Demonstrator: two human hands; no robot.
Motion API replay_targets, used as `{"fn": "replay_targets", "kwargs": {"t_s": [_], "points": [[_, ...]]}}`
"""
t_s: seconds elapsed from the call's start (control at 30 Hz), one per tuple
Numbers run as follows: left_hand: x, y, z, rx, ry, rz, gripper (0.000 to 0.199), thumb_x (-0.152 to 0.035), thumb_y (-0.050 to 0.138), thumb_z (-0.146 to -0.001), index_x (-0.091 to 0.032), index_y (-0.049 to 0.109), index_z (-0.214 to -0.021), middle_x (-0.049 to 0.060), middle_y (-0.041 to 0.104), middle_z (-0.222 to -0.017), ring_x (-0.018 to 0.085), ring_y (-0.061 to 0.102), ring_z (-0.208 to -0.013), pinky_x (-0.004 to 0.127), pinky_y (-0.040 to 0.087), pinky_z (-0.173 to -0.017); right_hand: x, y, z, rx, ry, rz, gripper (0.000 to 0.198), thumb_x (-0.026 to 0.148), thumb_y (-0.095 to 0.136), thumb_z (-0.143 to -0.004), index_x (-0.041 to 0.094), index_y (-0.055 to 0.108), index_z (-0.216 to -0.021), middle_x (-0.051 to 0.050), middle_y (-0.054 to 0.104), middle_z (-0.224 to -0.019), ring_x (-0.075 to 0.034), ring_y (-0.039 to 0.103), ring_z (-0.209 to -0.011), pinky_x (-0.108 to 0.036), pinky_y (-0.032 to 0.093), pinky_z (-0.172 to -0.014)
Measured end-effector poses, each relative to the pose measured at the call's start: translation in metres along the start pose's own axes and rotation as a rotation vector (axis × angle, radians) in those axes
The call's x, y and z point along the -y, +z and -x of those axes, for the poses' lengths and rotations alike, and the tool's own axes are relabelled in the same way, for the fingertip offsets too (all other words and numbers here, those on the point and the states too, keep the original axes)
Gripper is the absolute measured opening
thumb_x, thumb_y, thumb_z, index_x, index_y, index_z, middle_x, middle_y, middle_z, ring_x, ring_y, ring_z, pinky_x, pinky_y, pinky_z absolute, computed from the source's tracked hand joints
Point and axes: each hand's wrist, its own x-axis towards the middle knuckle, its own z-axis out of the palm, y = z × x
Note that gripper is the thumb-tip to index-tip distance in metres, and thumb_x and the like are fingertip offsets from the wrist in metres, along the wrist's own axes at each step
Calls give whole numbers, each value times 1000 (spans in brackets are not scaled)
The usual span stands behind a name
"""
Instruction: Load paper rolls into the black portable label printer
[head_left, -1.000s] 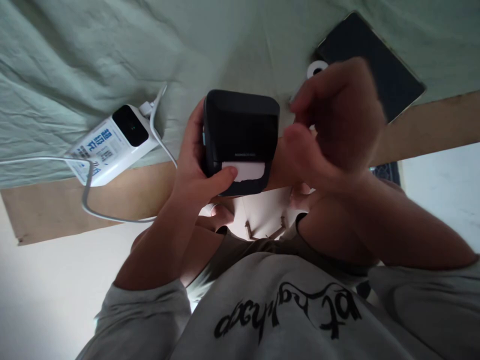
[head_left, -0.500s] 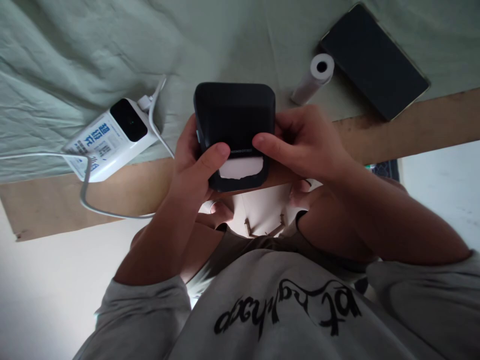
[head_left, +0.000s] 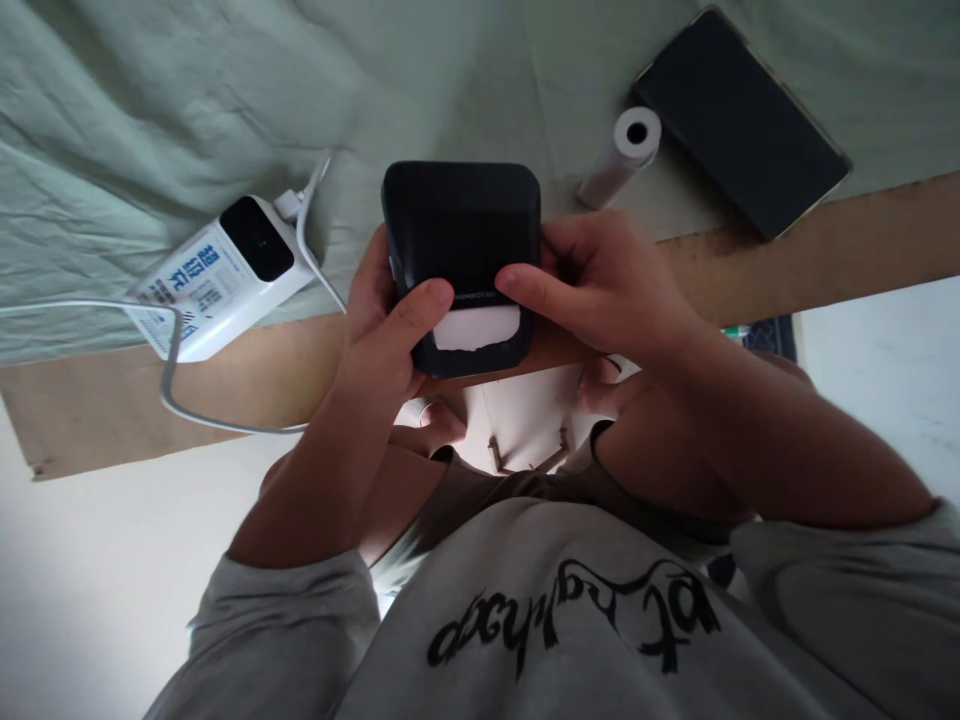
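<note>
Between both hands is a small black portable thermal printer (head_left: 461,230), held over the table edge with pale lettering on its top. A strip of white paper (head_left: 477,328) with a torn edge shows in the slot at its near end. My left hand (head_left: 390,320) grips the left side, thumb resting on top beside the lettering. From the right, my right hand (head_left: 600,280) grips it too, its thumb pressing on the top face. The other fingers are mostly hidden behind or under the printer. A white paper roll (head_left: 619,160) lies just beyond my right hand.
At the left lies a white boxy device (head_left: 217,280) with a black display and blue printing; a white cable (head_left: 169,375) loops from it past my left wrist. A dark tablet-like slab (head_left: 742,120) lies at upper right. Green cloth (head_left: 450,70) covers the table up to its wooden edge (head_left: 810,250).
The printer and both hands have shifted slightly left. Both hands keep the same grip, and the things on the table look the same.
</note>
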Motion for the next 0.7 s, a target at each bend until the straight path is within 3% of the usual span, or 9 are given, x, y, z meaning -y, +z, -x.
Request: {"fn": "replay_targets", "kwargs": {"t_s": [0.43, 0.57, 0.63, 0.7], "points": [[6, 0, -3, -32, 28, 20, 27, -27, 70, -77, -17, 64, -102, 1, 66, -84, 10, 63, -68, 21, 55, -56, -1, 2, -2, -13, -4, 20, 53, 58, 60, -80, 16, 39, -55, 4, 35, -48, -4, 28, -49, -26, 18, -51], [7, 0, -6, 10, 61, 42, 45, -46, 67, -78, -17, 61, -112, 7, 68, -101, 21, 68, -92, 36, 58, -81, -4, 2, -3, 4, -1, -3, 53, 59, 58, -81, 16, 40, -57, 4, 36, -51, -4, 29, -50, -25, 18, -51], [6, 3, -7, 12, 41, 82, 52, -56, 57, -82, -16, 58, -117, 10, 66, -113, 26, 64, -108, 44, 52, -99, -6, 2, -2, 4, -8, -14, 52, 58, 57, -82, 16, 40, -58, 4, 36, -53, -4, 29, -52, -24, 18, -51], [4, 6, -8, -32, 8, 98, 50, -57, 49, -87, -16, 60, -115, 9, 65, -116, 24, 63, -110, 45, 46, -107, -7, 3, -2, 5, -11, -18, 50, 57, 55, -84, 16, 40, -59, 3, 36, -54, -4, 29, -53, -24, 18, -50]]}}
